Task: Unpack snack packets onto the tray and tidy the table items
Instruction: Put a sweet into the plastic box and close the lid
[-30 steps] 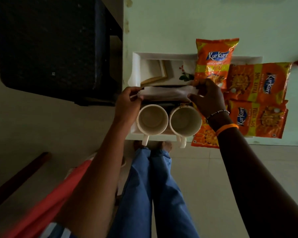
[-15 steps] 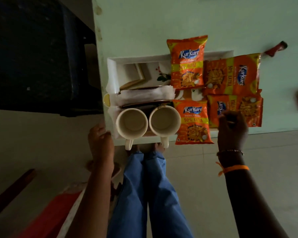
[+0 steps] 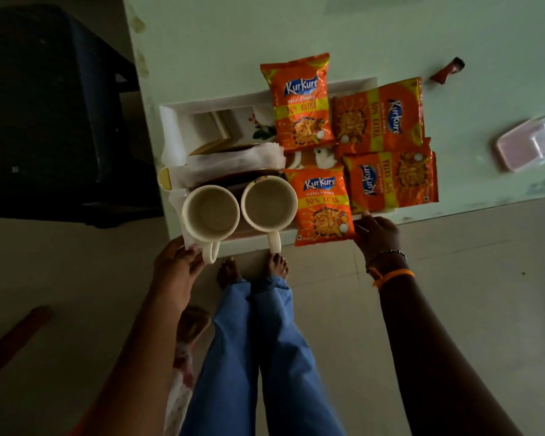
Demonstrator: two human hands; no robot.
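Tray [image 3: 173,121]: white, on the pale green surface [image 3: 390,26], near edge at the surface's edge.
Left hand [image 3: 178,262]: at the tray's near left corner, fingers curled over the rim beside the left mug's handle; grips the corner.
Right hand [image 3: 378,234]: at the tray's near right edge, fingertips touching the rim just right of the near packet; how far closed, cannot tell.
Snack packets: four orange ones, all on the tray's right half. Far packet [image 3: 301,102] and near packet [image 3: 323,206] upright; two sideways packets [image 3: 379,116] [image 3: 394,179] to their right, overlapping.
Change since half a second ago: both hands have come onto the tray's edge; before, the left was off it and the right hovered by the near right packet.
Tray contents, left half: two empty mugs [image 3: 211,212] [image 3: 268,202] side by side, handles toward the person; white cloth [image 3: 233,163] behind them.
Elsewhere on surface: pink lidded box [image 3: 526,143], well apart, right.
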